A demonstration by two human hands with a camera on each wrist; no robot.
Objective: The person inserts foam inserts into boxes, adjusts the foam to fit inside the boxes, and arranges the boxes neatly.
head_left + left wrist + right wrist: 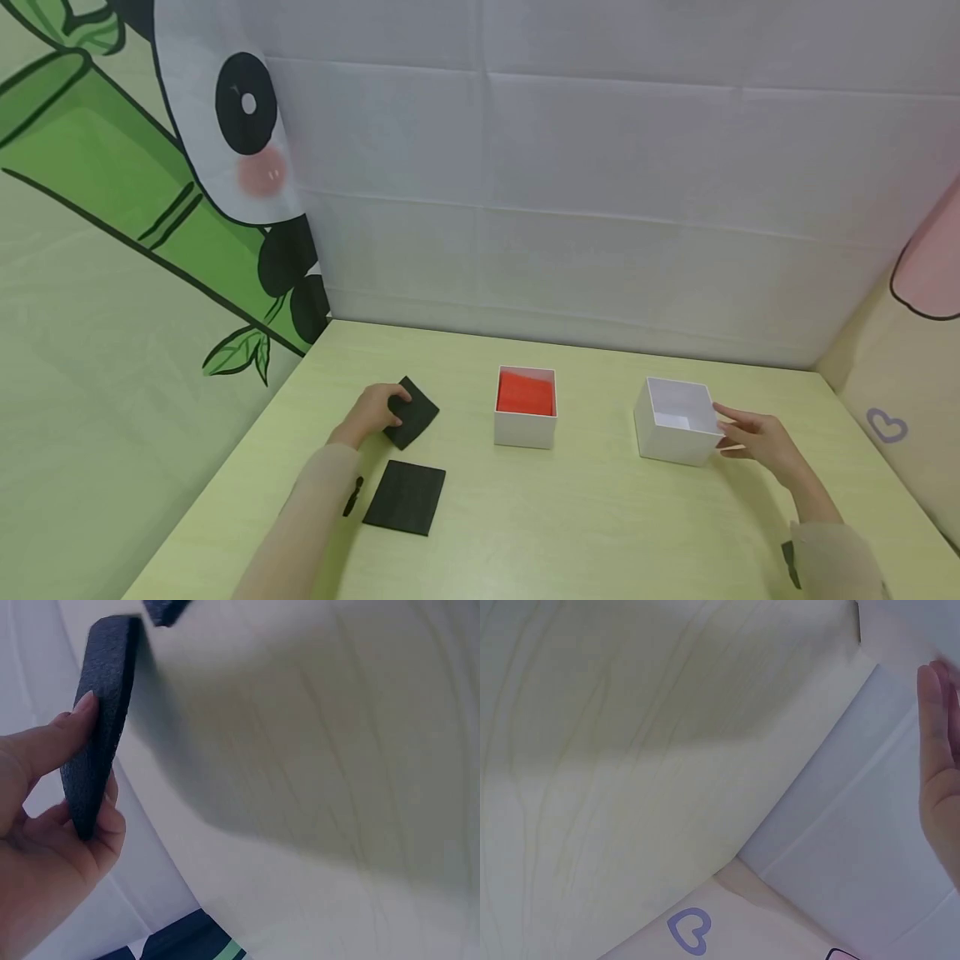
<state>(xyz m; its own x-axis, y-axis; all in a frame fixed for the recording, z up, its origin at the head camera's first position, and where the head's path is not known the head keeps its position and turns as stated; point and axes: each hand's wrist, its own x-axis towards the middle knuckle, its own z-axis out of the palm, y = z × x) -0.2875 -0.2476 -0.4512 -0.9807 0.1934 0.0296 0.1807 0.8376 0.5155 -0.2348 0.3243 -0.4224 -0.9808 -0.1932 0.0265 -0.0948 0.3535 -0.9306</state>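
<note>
My left hand (375, 410) pinches a black foam square (415, 417) between thumb and fingers. In the left wrist view this square (109, 697) is tilted up on edge, thumb on one face. A second black square (405, 497) lies flat on the table, nearer to me. On the right, my right hand (761, 442) touches the right side of an open white box (678, 446) with fairly straight fingers. Between the hands stands another white box (524, 432) with a red piece (526, 393) inside. In the right wrist view, only part of the right hand (939, 772) shows.
All of this is on a pale wood-grain table (570, 525). A white cloth wall (585, 208) rises behind its far edge. Printed panels with bamboo (112, 150) on the left and a heart (887, 425) on the right flank the table.
</note>
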